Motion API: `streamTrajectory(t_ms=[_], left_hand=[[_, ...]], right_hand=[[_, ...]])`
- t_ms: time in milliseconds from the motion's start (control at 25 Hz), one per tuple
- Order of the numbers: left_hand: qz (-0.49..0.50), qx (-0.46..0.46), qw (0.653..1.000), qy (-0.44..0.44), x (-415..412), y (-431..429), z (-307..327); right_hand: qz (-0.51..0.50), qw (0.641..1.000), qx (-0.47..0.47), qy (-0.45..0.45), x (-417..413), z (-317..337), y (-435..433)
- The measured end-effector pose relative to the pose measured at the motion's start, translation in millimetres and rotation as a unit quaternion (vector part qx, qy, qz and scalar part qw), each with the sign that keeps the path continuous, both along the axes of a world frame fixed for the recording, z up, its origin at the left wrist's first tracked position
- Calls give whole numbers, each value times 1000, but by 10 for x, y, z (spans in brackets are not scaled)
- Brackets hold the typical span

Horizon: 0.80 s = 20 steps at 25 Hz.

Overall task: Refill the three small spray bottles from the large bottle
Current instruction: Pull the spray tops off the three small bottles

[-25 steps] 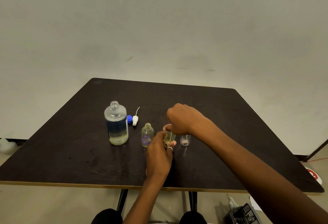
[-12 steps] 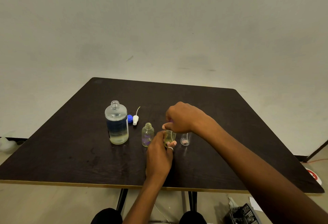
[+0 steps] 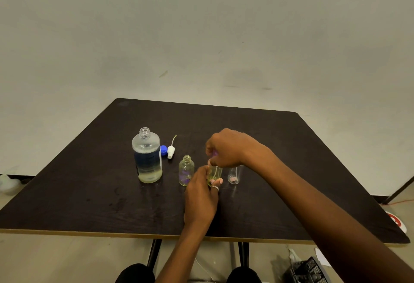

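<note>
1 view only, head camera. The left hand (image 3: 200,197) clasped the middle small bottle (image 3: 215,173), upright on the table (image 3: 302,148) right of the open large bottle (image 3: 146,155). The right hand (image 3: 226,148) pinched its spray top (image 3: 214,154). Judged step: unscrewing. Next: lift the tube straight out.

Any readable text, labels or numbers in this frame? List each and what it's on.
No text can be read.
Dark blue label on the large bottle: print too blurred.
Marking on the red-and-white object on the floor: too small, partly hidden by the table.
</note>
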<state>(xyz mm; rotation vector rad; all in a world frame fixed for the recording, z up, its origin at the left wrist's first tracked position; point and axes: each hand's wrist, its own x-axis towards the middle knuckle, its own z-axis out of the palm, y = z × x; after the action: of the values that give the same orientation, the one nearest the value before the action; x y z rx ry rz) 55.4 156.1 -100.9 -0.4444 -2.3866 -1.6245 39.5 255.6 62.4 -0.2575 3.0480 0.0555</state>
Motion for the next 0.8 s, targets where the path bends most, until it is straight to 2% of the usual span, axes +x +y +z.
streamTrajectory(t_ms=[160, 480, 640, 800], left_hand=[[0, 0, 1000, -10, 21, -10, 34], [-6, -7, 1000, -21, 36, -13, 57], [-6, -10, 999, -33, 43, -15, 69], [-11, -4, 999, -40, 30, -11, 52]], right_hand=[[-33, 997, 48, 54, 37, -34, -27], [23, 999, -19, -35, -35, -16, 12], [-9, 999, 26, 28, -17, -70, 2], [-13, 999, 28, 28, -27, -77, -11]])
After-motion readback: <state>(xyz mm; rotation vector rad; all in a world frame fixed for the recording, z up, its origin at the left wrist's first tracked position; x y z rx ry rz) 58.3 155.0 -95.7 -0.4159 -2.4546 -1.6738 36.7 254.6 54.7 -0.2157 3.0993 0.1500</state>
